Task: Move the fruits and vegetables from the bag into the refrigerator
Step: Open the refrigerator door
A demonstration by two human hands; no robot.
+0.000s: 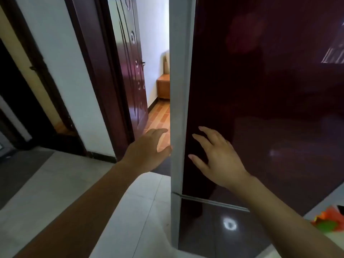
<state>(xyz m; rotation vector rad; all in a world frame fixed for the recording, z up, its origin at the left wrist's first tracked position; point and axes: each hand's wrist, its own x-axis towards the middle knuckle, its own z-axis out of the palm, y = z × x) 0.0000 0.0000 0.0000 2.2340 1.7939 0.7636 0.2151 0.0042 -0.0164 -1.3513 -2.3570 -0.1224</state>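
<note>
Both hands empty, fingers spread. Left hand (149, 148) is at the grey side edge (179, 108) of the tall glossy maroon refrigerator (260, 90); right hand (217, 155) is on or just off its front. Blurry orange-green bag (329, 219) sits low, right of the right hand. Risk: no handle visible, so fingers could slip on the gloss and the door stay closed.

Just 2 bare hands + forearms (83, 202) in shot, left hand (147, 151) and right hand (217, 157). Arms are bare right to the frame edge. Slim wrists, longish fingers, plain nails on the right hand. Pic's kinda blurry tbh, can't make out more.
</note>
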